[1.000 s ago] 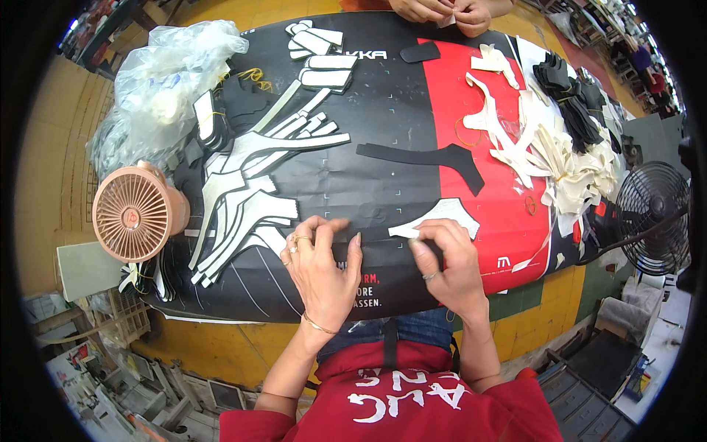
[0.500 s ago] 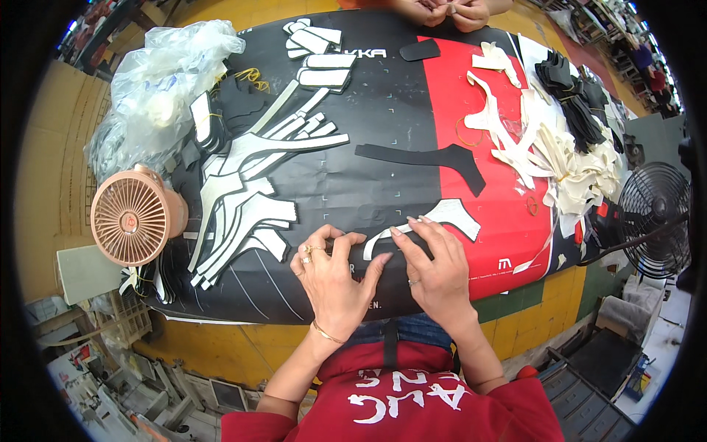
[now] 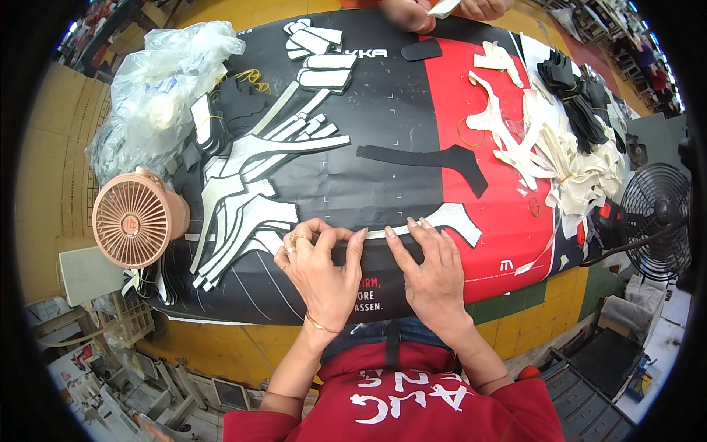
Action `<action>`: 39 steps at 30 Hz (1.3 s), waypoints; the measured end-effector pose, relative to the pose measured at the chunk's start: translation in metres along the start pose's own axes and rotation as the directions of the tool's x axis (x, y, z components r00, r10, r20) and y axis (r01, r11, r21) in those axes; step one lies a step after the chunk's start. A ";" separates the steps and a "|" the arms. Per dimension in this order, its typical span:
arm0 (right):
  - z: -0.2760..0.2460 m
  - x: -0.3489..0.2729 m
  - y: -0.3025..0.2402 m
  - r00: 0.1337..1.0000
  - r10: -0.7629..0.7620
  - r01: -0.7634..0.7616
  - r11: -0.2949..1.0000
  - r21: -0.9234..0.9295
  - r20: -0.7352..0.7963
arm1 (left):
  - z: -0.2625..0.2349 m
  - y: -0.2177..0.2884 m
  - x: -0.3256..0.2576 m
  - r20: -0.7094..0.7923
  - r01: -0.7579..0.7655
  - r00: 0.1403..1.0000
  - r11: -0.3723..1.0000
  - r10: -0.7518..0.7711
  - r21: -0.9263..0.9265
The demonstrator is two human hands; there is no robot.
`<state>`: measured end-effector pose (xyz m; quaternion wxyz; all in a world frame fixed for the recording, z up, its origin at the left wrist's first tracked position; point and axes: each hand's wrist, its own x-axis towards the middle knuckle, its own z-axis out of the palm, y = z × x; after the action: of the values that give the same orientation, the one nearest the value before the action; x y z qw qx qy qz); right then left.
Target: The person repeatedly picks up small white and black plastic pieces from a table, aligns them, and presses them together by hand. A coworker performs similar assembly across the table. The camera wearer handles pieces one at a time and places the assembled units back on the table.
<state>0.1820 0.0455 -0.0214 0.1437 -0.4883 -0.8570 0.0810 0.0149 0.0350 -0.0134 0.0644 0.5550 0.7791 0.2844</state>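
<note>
My left hand [image 3: 322, 269] and my right hand [image 3: 429, 270] lie side by side near the front edge of the black and red banner [image 3: 390, 121] that covers the table. Both press their fingertips on a long curved white cut piece [image 3: 442, 219] and pinch it flat against the black part of the banner. The piece's wide right end rests on the red part. A black curved piece [image 3: 427, 160] lies just behind my hands. To the left a stack of white and grey cut pieces [image 3: 247, 195] fans out.
A pink desk fan [image 3: 136, 219] stands at the left edge, a clear plastic bag [image 3: 158, 88] behind it. Cream and black cut pieces [image 3: 571, 140] pile up at the right, beside a black fan [image 3: 655, 221]. Another person's hands [image 3: 434, 9] work at the far side.
My hands have moved closer together along the white piece and now press it down; it lies flatter and more stretched out than a second ago.
</note>
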 end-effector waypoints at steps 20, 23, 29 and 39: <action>-0.002 0.001 -0.005 0.998 0.010 -0.005 0.997 -0.081 0.062 | 0.002 -0.002 0.006 0.002 0.040 0.999 0.998 -0.040 0.054; -0.002 0.001 -0.006 0.998 0.014 -0.009 0.997 -0.074 0.065 | 0.003 -0.001 0.004 -0.009 0.038 0.999 0.997 -0.038 0.073; -0.001 0.001 -0.006 0.998 0.010 -0.005 0.997 -0.076 0.059 | 0.004 -0.002 0.002 -0.056 0.057 0.997 0.996 -0.053 0.075; -0.002 0.001 -0.006 0.999 0.005 -0.002 0.998 -0.065 0.040 | 0.003 -0.015 0.000 -0.123 0.027 0.992 0.984 -0.005 0.178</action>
<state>0.1771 0.0433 -0.0178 0.1106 -0.4924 -0.8610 0.0633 0.0034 0.0327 -0.0238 -0.0313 0.5339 0.8083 0.2463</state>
